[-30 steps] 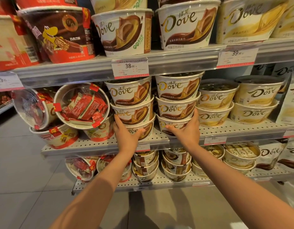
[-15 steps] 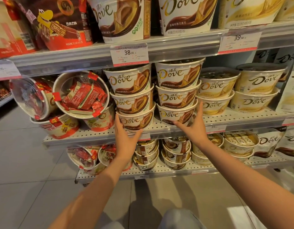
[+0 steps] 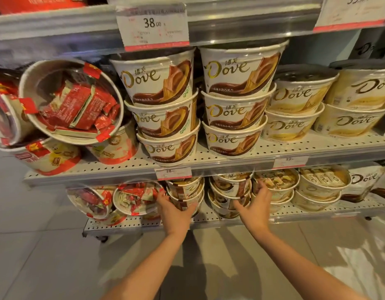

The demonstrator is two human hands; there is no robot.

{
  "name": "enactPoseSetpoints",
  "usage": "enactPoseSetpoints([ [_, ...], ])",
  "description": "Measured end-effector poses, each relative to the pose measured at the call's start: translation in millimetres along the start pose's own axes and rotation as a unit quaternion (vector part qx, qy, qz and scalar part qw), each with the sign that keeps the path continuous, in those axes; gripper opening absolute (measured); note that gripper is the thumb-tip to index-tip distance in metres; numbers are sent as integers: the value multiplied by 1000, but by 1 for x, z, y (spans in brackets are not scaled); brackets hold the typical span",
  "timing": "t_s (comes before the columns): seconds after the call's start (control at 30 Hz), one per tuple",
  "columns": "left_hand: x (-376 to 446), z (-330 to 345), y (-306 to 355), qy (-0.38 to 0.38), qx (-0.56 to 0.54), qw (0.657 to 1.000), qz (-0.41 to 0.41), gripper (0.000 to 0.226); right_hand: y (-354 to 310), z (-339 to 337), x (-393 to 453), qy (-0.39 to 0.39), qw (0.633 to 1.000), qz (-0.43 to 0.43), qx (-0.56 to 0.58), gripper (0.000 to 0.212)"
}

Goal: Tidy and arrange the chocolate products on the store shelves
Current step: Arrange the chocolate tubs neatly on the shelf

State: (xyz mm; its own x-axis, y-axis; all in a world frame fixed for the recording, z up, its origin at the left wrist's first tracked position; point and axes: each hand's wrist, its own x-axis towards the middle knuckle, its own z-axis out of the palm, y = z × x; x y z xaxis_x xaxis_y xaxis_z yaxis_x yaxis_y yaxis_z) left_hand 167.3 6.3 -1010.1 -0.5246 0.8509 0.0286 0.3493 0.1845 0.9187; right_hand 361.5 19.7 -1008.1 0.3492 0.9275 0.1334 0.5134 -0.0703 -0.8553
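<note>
Now we are reaching both hands to the bottom shelf: our left hand, fingers spread, is cupping one tub stack, our right hand, fingers spread, another. Above, the brown tubs are looking neatly stacked; the red tubs are lying tipped.

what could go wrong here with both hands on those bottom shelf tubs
1. The left hand and right hand each cup a stack of small brown-and-white chocolate tubs; pushing unevenly may topple a stack.
2. The tilted clear-lidded tub of red-wrapped sweets leans beside the left hand; a nudge might roll it off the perforated bottom shelf.
</note>
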Motion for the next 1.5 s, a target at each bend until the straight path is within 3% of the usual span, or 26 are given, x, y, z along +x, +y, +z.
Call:
enactPoseSetpoints([
  [0.13,13,16,-12,14,40,999,-16,116,10,22,11,-13,999,28,11,110],
  [0.5,22,39,-32,60,91,994,28,106,24,56,26,44,998,-21,33,119],
  [0.77,25,34,-34,45,92,994,43,89,38,44,29,12,997,-59,52,113],
  [1.17,24,53,-14,58,58,997,-4,123,46,27,52,-79,990,-104,44,106],
  [1.5,37,49,-40,55,25,997,53,104,55,10,69,-156,979,-109,76,87],
])
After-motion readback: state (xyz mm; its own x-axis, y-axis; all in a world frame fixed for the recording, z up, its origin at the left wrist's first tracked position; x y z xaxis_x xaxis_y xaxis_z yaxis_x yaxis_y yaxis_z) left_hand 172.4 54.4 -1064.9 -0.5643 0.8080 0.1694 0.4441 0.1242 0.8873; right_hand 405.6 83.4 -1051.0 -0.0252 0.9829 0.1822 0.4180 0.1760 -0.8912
